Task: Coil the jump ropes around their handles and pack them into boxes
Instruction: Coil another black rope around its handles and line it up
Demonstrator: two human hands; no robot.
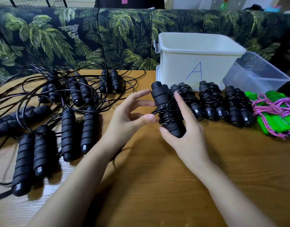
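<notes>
right hand [188, 126] grips handles [159, 97] | left hand [129, 115] pinches rope [167, 114] coiled on them | box [198, 63] at tabletop's [157, 177] far edge | loose ropes [67, 95] at left edge

Soft, even room light falls from above, bright on the white box [195, 63] and leaving a pale sheen on the table [157, 185] at lower left. Faint shadows lie beside the 2 forearms [85, 177]. Glints dot the jump rope [167, 115]. Edges bow; the far-left handles [24, 161] look smeared.

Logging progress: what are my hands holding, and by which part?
The right hand grips the black foam jump-rope handles by their lower end; the left hand pinches their thin black cord close to the handles.
</notes>
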